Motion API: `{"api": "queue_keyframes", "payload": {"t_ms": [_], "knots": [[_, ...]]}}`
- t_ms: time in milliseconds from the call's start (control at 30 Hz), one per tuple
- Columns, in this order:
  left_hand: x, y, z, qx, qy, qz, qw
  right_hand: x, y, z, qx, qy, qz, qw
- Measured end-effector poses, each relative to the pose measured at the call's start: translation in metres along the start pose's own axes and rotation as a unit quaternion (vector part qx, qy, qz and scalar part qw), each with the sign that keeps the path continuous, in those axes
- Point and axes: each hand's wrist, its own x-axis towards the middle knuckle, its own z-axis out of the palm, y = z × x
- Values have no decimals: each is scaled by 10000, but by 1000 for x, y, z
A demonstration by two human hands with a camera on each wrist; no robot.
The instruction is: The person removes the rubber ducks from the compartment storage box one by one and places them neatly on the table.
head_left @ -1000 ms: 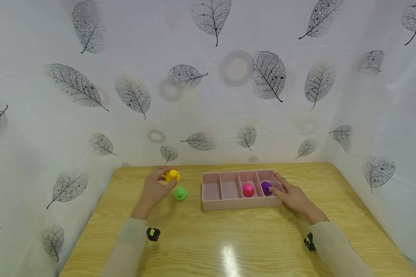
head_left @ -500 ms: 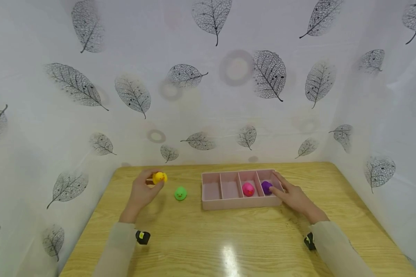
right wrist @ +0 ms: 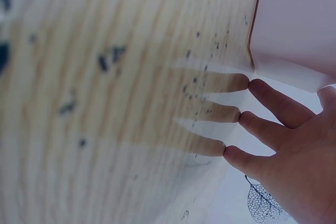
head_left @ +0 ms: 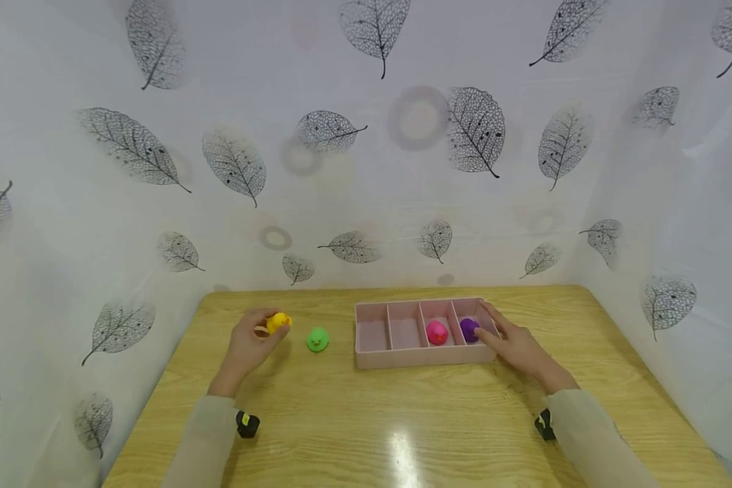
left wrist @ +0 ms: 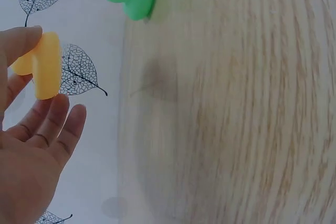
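My left hand (head_left: 247, 344) pinches a yellow rubber duck (head_left: 276, 322) between thumb and fingers, raised over the left part of the table; the left wrist view shows its underside (left wrist: 48, 66). A green rubber duck (head_left: 318, 339) sits on the table just right of this hand. My right hand (head_left: 520, 346) holds the right end of a pink divided box (head_left: 396, 360), its thumb over the rim by a purple duck (head_left: 468, 330). Several fingertips (right wrist: 242, 116) of it rest on the table outside the end wall. One compartment to the left, a pink duck (head_left: 436, 333) sits.
The box's two left compartments (head_left: 372, 330) show bare floors. A wooden table (head_left: 354, 413) spreads under everything, with dark specks near the right hand. Behind and at the sides hangs a white leaf-patterned curtain (head_left: 354, 183), meeting the table's far edge.
My left hand has carried the yellow duck leftward, away from above the green duck, then lowered it slightly. The right hand and the box stay where they were.
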Motion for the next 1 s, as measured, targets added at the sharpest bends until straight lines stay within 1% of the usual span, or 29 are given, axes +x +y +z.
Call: {"api": "queue_keyframes", "payload": {"t_ms": [100, 167, 300, 400, 500, 633, 800, 867, 1000], "knots": [[0, -4, 1, 154, -4, -32, 9999, 0, 0, 0, 7, 12, -17, 10000], [0, -6, 1, 170, 16, -105, 9998, 0, 1, 0, 18, 19, -17, 10000], [-1, -7, 2, -24, -9, -479, 9988, 0, 1, -1, 58, 8, -11, 10000], [-1, -8, 4, -145, -106, -790, 9967, 0, 1, -1, 61, -10, 3, 10000], [-2, -10, 7, -153, -224, -932, 9953, 0, 0, -1, 57, -25, 32, 10000], [-1, -15, 13, -178, -324, -974, 9946, 0, -1, -1, 66, -38, 50, 10000], [-2, -18, 18, -250, -420, -1129, 9924, 1, -1, -2, 78, -58, 72, 9999], [-2, -17, 20, -174, -438, -1082, 9930, 1, 0, -1, 83, -51, 76, 9999], [-3, -16, 21, 92, -453, -879, 9951, 1, 0, -1, 48, -19, 63, 10000]]}}
